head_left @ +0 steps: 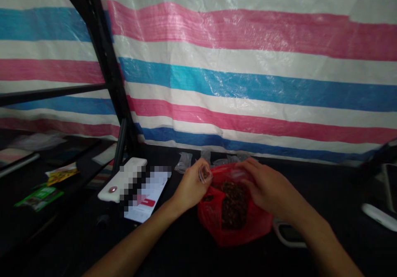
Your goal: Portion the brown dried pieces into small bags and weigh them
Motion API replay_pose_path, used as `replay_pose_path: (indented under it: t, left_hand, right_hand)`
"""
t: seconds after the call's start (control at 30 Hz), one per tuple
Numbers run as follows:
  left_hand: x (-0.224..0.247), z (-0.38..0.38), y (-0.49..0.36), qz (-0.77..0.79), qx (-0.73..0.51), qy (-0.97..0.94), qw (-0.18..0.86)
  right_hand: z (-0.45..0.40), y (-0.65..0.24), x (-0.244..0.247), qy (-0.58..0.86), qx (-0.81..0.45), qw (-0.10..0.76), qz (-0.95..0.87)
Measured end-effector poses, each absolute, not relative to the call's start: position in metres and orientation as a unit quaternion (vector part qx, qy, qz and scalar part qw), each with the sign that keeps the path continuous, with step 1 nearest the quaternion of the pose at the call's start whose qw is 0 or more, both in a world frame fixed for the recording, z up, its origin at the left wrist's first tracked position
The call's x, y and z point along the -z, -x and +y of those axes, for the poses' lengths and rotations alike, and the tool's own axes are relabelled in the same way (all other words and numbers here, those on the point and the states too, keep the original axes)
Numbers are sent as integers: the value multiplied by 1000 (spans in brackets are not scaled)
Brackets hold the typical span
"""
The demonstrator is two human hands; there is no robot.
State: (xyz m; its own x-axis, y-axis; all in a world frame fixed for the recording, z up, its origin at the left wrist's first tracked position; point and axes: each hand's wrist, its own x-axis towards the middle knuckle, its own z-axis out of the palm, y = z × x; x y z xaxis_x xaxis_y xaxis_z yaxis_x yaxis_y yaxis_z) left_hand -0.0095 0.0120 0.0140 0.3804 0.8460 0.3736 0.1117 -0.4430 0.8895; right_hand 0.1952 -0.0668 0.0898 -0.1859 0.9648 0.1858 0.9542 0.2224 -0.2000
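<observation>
Two hands busy at the red bag (211, 221), five o'clock! Left hand (190, 188) clasps a small clear container (204, 174); right hand (273, 188) curls at the opening, grip unclear. Mid-handling, apparently; any move calls for steadiness.

You have dark table (167, 248) before you. On it: open red bag (209, 223), brown pieces (234, 206) inside. Behind bag, clear plastic pieces (183, 162) in row. Left of bag, printed sheet (159, 184), beside it white device (113, 189). Right of bag, white-rimmed object (281, 234), partly hidden; farther right, white rounded object (378, 217). On your far-left dark surface (18, 237), green packet (40, 196), yellow packet (62, 174).
</observation>
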Motion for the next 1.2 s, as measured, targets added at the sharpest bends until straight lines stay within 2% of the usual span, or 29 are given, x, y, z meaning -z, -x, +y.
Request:
replay_pose_path:
  t: [0.17, 0.4, 0.77, 1.07, 1.2]
  left_hand:
    - [-10, 11, 11, 370, -374, -757, 388]
    - [-1, 12, 11, 354, -326, -768, 422]
    - [-3, 13, 10, 349, -317, -746, 470]
    - [-7, 13, 10, 341, -324, -733, 491]
    - [-4, 13, 9, 340, -320, -725, 507]
  right_hand:
    - [-72, -195, -89, 625, -64, 27, -777]
    - [-69, -199, -76, 636, 21, -19, -771]
    - [-65, -202, -64, 619, 60, 43, -782]
    - [-65, -205, -63, 639, 59, -10, -766]
    - [-63, -197, -59, 615, 26, 40, -787]
